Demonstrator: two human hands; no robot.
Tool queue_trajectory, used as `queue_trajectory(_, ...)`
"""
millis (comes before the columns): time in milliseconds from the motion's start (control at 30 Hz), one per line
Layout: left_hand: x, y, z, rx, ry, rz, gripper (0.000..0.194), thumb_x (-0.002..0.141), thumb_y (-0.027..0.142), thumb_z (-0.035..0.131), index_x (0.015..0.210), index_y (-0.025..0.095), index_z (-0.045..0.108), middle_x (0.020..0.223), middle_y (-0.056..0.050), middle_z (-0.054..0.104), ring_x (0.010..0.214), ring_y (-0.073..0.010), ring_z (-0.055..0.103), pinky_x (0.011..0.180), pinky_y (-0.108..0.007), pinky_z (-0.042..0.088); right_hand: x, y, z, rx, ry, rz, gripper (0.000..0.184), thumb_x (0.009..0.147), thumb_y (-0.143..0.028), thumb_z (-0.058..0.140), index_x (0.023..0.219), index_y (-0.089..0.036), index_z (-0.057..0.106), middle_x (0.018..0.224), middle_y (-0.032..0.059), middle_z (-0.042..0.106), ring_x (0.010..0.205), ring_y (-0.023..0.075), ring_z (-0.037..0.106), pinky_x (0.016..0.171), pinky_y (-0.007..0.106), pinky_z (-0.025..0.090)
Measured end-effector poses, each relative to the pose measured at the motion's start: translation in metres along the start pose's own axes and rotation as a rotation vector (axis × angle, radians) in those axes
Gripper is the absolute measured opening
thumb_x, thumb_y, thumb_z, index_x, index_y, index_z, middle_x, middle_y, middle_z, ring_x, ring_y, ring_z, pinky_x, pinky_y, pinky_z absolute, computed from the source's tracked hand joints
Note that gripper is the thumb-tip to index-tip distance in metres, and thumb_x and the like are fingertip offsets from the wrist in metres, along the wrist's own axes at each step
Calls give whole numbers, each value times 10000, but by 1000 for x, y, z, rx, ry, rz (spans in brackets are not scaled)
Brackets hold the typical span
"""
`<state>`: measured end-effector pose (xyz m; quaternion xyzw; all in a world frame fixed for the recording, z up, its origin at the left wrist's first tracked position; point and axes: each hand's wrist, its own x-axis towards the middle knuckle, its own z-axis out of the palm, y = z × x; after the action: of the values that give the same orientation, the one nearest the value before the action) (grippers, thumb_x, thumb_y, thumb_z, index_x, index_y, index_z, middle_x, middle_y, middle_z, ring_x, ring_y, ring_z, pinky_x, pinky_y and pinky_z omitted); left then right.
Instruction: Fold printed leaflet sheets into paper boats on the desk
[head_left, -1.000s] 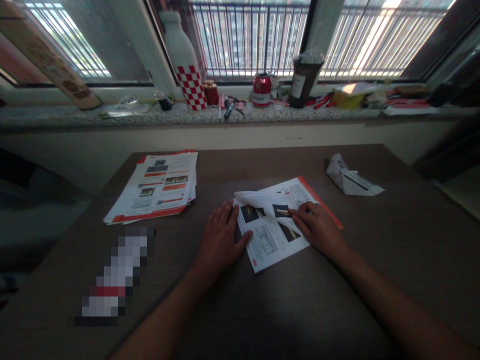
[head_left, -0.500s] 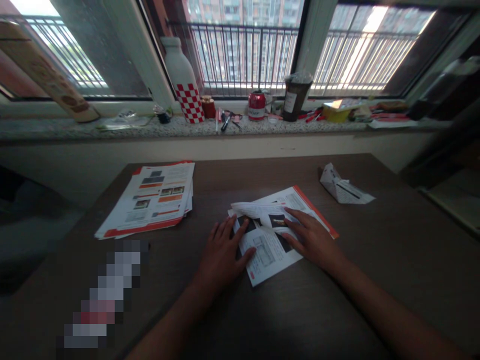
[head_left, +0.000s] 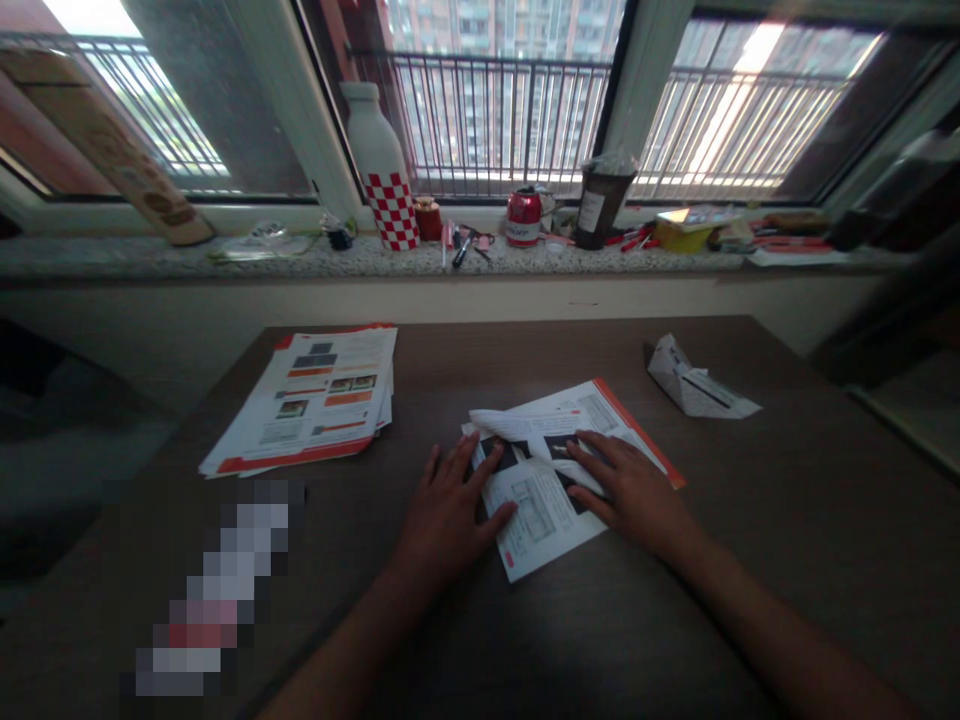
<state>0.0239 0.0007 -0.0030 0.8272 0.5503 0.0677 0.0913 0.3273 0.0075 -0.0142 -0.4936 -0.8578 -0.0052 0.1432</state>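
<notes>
A printed sheet of paper [head_left: 536, 510] lies on the brown table in front of me, partly folded, with a raised flap along its far side and a red-orange strip at its right edge. My left hand [head_left: 454, 500] rests on the sheet's left edge, fingers spread and thumb on the print. Across the right part of the paper lies my right hand [head_left: 630, 485], its fingers stretched out flat and apart. Neither hand grips anything. Farther off on the right stands a folded paper piece [head_left: 694, 380], a boat-like shape of printed paper.
A stack of printed sheets [head_left: 315, 400] lies at the table's left. A blurred-out object [head_left: 232, 570] is in front of it. On the windowsill stand a checkered bottle [head_left: 386, 180], a red can [head_left: 523, 217], a dark cup [head_left: 602, 205] and a yellow box [head_left: 684, 232].
The view has shifted slightly, so everything appears a little lower and to the right. Both hands stay on the paper, the right one flattened a bit more over it.
</notes>
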Motion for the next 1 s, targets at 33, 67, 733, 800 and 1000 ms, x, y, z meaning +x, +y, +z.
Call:
queue_trajectory(33, 0, 0, -1, -1, -5, -1, 743, 975, 583, 602, 1630, 293, 406, 1732, -128, 278, 1589, -336, 288, 1291, -621, 188, 0, 0, 1, -5, 2, -5, 544, 1019, -476, 611, 1501, -226, 571, 1565, 161, 549, 1357, 372, 586, 1101, 578, 516)
queue_trajectory(67, 0, 0, -2, -3, -10, -2, 744, 971, 585, 606, 1627, 292, 413, 1730, -129, 283, 1588, -339, 291, 1291, -624, 185, 0, 1, 2, -8, 6, -13, 543, 1024, -473, 604, 1501, -217, 569, 1572, 164, 541, 1373, 372, 574, 1116, 584, 502)
queue_trajectory(733, 2, -4, -3, -33, 1, 20, 734, 954, 601, 632, 1598, 306, 443, 1735, -98, 280, 1580, -356, 304, 1285, -640, 203, -1, 4, 3, -4, 17, 26, 568, 1029, -486, 586, 1513, -190, 556, 1570, 180, 542, 1407, 392, 546, 1135, 603, 488)
queue_trajectory(800, 2, -5, -2, -25, 5, 20, 733, 956, 613, 625, 1599, 313, 442, 1732, -101, 289, 1581, -348, 305, 1286, -640, 201, -1, 5, 3, 0, 21, 40, 586, 1027, -490, 585, 1522, -179, 544, 1575, 186, 534, 1415, 390, 538, 1131, 590, 496)
queue_trajectory(1000, 1, -6, -3, -6, -7, 18, 742, 959, 625, 614, 1608, 318, 428, 1731, -109, 287, 1583, -339, 303, 1277, -643, 219, -1, 10, 2, 20, 49, 62, 584, 1022, -491, 585, 1530, -207, 531, 1576, 174, 535, 1417, 383, 538, 1138, 597, 491)
